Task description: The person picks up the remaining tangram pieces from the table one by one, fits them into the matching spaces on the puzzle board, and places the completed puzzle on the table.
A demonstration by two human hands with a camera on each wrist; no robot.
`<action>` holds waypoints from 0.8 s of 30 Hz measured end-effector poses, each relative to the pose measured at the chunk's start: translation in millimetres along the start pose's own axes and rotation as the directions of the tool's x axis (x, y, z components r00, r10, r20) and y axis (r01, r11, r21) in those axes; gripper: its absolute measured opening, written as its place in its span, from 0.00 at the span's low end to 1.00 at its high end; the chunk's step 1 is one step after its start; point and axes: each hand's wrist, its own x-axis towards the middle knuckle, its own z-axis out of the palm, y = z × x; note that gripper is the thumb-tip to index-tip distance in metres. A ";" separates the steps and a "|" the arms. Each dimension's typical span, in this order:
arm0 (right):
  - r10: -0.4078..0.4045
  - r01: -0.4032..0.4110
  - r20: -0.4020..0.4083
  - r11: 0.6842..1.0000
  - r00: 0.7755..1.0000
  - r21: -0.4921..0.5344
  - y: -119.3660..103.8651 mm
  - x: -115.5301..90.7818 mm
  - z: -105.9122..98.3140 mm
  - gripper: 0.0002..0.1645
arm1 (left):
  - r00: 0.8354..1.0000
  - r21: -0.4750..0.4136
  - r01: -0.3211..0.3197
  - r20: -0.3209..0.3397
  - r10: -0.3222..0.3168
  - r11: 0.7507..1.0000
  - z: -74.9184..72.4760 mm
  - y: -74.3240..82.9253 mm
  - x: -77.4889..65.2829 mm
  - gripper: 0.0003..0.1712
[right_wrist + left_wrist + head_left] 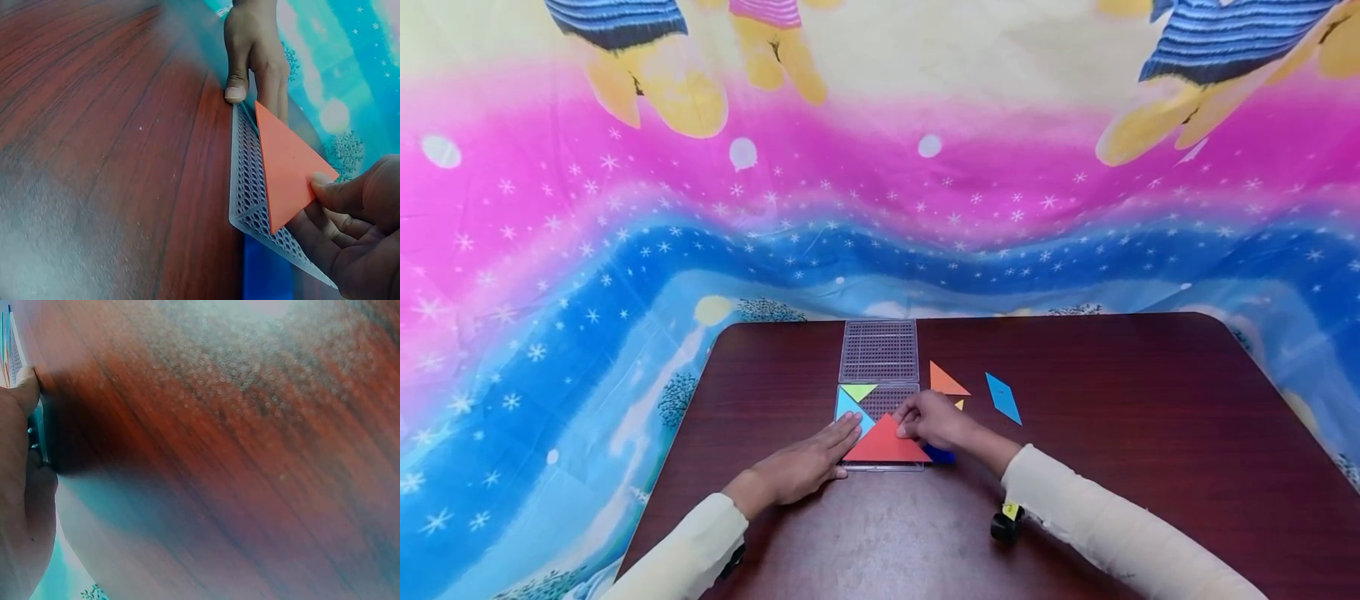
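Observation:
My right hand [934, 421] pinches a red triangle tangram piece [887, 443] by its right side, thumb on top. In the right wrist view the red triangle [289, 164] tilts over the clear, perforated tray [247, 169]. My left hand [805, 465] rests at the tray's left edge, fingers extended, fingertips on a light blue triangle [850, 407]. A small green triangle [859, 391] lies in the tray's upper left corner. Only the left hand's edge [15, 481] shows in the left wrist view.
The tray's other perforated half [880, 352] lies behind it. To the right are an orange triangle [947, 382], a blue parallelogram [1003, 400] and a partly hidden yellow piece [959, 404]. A dark blue piece [942, 456] lies under the right hand, beside the tray. A patterned cloth [880, 250] hangs behind the table.

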 end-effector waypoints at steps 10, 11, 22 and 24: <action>-0.015 0.015 0.011 1.000 1.000 -0.009 -2.6 -0.2 10.2 0.02 | 1.000 -0.010 0.025 0.008 -0.025 1.000 0.1 1.1 -0.5 0.39; -0.010 0.011 0.008 1.000 1.000 -0.005 -2.7 -0.2 10.6 0.02 | 1.000 -0.012 0.026 0.007 -0.026 1.000 0.1 1.2 -0.5 0.39; -0.020 0.020 0.012 1.000 1.000 0.001 -1.0 -0.7 13.8 0.02 | 1.000 -0.049 0.031 -0.004 -0.031 0.998 0.5 0.4 -0.7 0.40; -0.015 0.015 0.011 1.000 1.000 0.004 -1.0 -0.7 14.3 0.02 | 0.999 -0.064 0.036 -0.005 -0.037 0.997 0.1 0.5 -0.5 0.40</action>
